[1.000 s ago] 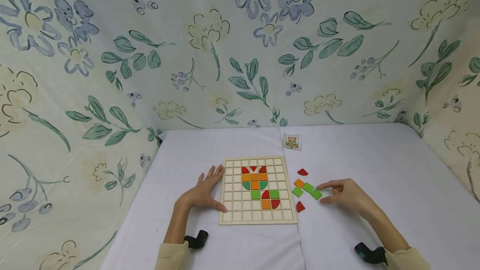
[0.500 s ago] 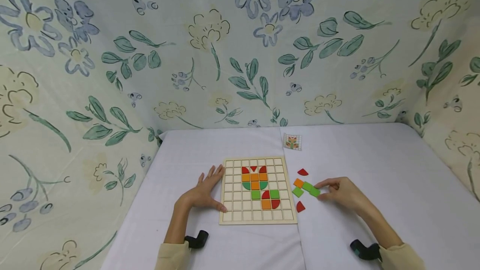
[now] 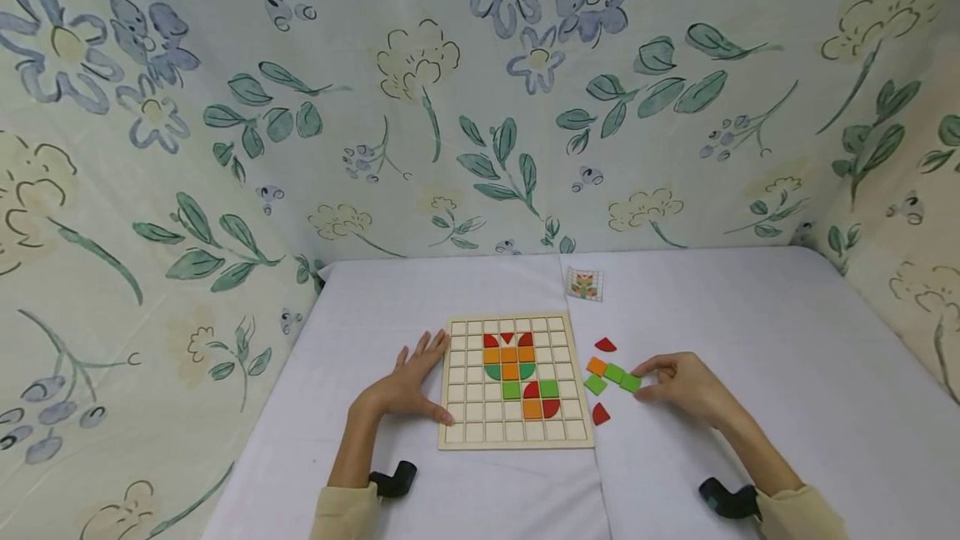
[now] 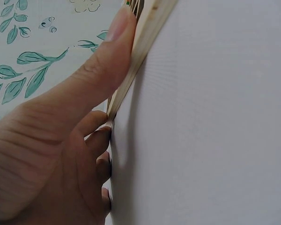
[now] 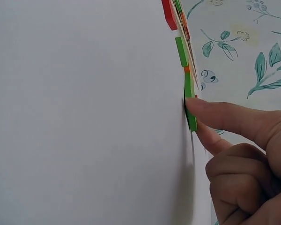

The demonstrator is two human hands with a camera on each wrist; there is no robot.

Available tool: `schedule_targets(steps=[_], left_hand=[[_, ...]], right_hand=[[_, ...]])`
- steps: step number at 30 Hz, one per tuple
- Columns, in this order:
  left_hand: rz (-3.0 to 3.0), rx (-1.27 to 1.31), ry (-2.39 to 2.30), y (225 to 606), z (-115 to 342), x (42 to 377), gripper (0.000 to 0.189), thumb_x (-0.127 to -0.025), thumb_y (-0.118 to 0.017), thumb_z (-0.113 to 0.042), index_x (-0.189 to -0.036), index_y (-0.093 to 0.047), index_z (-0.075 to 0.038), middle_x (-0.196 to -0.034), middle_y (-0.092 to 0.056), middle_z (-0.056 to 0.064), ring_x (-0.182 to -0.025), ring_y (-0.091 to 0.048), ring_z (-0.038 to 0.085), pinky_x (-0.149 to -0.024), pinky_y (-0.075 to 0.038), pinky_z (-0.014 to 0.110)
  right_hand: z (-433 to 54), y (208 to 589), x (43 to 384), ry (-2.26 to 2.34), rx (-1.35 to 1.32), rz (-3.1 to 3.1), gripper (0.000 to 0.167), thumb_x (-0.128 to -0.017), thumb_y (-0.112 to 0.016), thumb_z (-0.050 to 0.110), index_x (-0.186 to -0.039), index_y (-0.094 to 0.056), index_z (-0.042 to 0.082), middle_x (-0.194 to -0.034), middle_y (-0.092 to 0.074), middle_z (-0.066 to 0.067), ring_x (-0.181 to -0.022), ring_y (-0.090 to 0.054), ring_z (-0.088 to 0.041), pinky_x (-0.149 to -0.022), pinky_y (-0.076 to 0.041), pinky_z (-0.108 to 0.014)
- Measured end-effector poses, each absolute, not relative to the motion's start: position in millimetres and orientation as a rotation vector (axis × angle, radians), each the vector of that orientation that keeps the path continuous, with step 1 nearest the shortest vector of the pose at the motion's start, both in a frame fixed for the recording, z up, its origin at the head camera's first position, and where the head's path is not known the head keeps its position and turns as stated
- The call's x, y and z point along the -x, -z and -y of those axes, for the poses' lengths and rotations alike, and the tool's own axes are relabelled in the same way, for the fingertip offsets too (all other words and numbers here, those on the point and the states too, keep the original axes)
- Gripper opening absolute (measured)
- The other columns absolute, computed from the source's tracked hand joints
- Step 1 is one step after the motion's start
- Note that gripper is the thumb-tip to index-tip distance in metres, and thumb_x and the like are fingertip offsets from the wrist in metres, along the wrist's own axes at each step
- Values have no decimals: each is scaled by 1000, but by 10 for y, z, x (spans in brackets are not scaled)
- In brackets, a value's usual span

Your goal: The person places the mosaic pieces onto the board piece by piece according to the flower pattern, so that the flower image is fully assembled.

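Observation:
A wooden grid board [image 3: 468, 411] lies on the white table, with red, orange and green tiles set in some of its squares. My left hand [image 3: 405, 386] rests along the board's left edge, fingers spread and thumb over the rim. Right of the board, my right hand [image 3: 693, 390] pinches a green square tile [image 3: 630, 382] between thumb and index finger. In the right wrist view the thumb [image 5: 225, 117] presses on that tile's side, low at the table, while the other fingers curl into the palm.
Beside the held tile lie two more green squares, one being this green tile [image 3: 596, 385], and an orange square [image 3: 597, 366]. Red quarter-round tiles sit above [image 3: 605, 345] and below them. A small pattern card [image 3: 585, 283] lies behind the board. Floral cloth [image 3: 420, 148] hangs around the table.
My right hand has moved slightly left and closed its thumb and index finger onto the green square tile, which has shifted a little left. The left hand has stayed put.

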State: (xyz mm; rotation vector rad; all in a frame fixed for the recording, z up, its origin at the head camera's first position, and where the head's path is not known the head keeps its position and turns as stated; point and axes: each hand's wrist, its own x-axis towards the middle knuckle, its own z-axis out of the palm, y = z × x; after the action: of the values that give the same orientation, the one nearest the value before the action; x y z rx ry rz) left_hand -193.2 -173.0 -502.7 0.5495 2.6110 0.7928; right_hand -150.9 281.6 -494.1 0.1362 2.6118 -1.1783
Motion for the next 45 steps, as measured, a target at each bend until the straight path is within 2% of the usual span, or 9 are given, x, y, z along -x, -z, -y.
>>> schedule_targets(steps=[11,18,27,32,35,37,45], left_hand=[[-2608,-546,-790,5039,1734,1933,136,-63,-98,-44,-167,-15,-12,-176,-6,5,-164,5,30,-132,6,60],[-2609,-545,-789,5033,1733,1937,137,-63,-98,-45,-167,-15,-12,-176,-7,5,-164,5,31,-132,5,60],[-2602,-544,-802,5031,1735,1937,136,-63,-98,-44,-167,-16,-12,-176,-6,5,-164,5,31,-132,6,60],[-2607,-554,-789,5040,1734,1941,137,-63,-98,-45,-167,-15,-12,-176,-7,5,-164,5,31,-132,5,61],[-2611,-559,-777,5041,1731,1940,137,-63,-98,-45,-167,-15,-12,-176,-7,4,-164,5,31,-132,5,60],[-2608,-556,-772,5040,1731,1936,137,-63,-98,-45,-167,-14,-12,-176,-6,4,-164,6,30,-132,5,60],[-2613,-549,-780,5032,1734,1930,138,-62,-98,-44,-167,-15,-11,-176,-7,6,-164,5,32,-132,4,60]], right_hand=[[-2637,4858,1550,1252,-34,-2597,38,-86,-82,17,-118,-73,-1,-58,-30,4,-56,-28,-11,-50,-25,-24],[-2252,4807,1567,1348,184,-2486,34,-85,-85,17,-114,-76,2,-59,-30,4,-57,-30,-10,-53,-29,-22],[-1693,4844,1587,1325,424,-2392,25,-84,-85,17,-107,-80,11,-57,-27,6,-52,-25,-10,-49,-21,-20],[-1489,4912,1592,1319,540,-2363,23,-85,-85,14,-106,-80,8,-55,-33,6,-50,-29,-7,-49,-30,-17],[-1416,4948,1590,1321,571,-2352,23,-83,-85,10,-105,-79,3,-55,-36,6,-49,-31,-5,-48,-31,-15],[-1388,4962,1586,1318,570,-2351,22,-82,-85,7,-103,-78,3,-56,-37,7,-49,-31,-5,-48,-27,-14],[-1366,4969,1574,1303,549,-2367,22,-80,-87,9,-101,-79,7,-56,-38,7,-50,-33,-6,-48,-27,-15]])
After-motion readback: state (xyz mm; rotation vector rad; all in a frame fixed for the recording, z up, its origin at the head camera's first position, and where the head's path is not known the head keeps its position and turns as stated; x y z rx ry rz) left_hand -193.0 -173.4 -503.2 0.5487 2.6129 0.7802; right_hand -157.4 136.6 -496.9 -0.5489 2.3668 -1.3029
